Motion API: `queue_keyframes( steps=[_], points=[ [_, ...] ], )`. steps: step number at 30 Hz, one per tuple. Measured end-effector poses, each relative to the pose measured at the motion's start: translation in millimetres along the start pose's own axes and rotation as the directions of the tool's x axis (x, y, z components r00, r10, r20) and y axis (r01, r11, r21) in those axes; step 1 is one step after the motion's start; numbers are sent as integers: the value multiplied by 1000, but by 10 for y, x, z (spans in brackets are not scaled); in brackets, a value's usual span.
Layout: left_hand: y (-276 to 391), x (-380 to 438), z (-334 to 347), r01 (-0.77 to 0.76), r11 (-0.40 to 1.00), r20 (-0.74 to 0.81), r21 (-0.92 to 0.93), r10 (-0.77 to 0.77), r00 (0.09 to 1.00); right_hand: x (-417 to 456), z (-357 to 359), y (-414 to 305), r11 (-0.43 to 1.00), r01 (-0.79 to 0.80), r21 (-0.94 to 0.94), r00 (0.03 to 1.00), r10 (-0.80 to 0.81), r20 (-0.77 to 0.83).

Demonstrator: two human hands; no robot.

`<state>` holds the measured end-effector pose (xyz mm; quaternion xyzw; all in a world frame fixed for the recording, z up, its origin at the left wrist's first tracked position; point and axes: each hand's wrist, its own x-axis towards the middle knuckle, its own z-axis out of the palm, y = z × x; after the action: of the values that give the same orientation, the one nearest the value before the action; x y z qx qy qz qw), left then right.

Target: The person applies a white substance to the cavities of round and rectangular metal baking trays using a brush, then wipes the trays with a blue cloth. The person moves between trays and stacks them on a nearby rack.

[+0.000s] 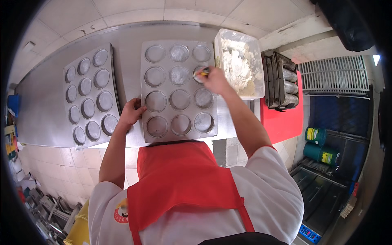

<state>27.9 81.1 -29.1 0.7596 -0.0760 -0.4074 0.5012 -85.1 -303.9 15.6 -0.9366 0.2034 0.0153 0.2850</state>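
A metal baking pan (167, 88) with round wells lies in front of me on the steel worktop. My left hand (132, 113) grips its left edge, thumb on top; some of the fingers are hidden. In my right hand (215, 81) is a small brush (204, 73) with yellow, red and dark parts, held down in a well of the right-hand column. The hand partly covers the brush. Whitish smears show in several wells. Just right of the pan stands a clear plastic tub (261, 87) holding a soft white fat-like mass (237, 72).
To the left lies a stack of similar pans (92, 84), reaching the front edge of the steel worktop (46, 107). Dark ridged loaf tins (283, 82) sit on a red surface (280, 121) at right. A tiled wall (131, 10) runs behind. Green containers (320, 153) are farther right.
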Motion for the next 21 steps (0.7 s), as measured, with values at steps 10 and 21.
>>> queue_keyframes(
  steps=[10, 21],
  points=[
    [-135, 13, -33, -56, 998, 0, 21, 56, 998, 276, -83, -97, 996, -85, -20, 996, 84, -12],
    [-112, -5, -30, -73, 997, -21, 31, 74, 997, 204, -35, -142, 993, 2, -121, 999, 4, 52]
  ],
)
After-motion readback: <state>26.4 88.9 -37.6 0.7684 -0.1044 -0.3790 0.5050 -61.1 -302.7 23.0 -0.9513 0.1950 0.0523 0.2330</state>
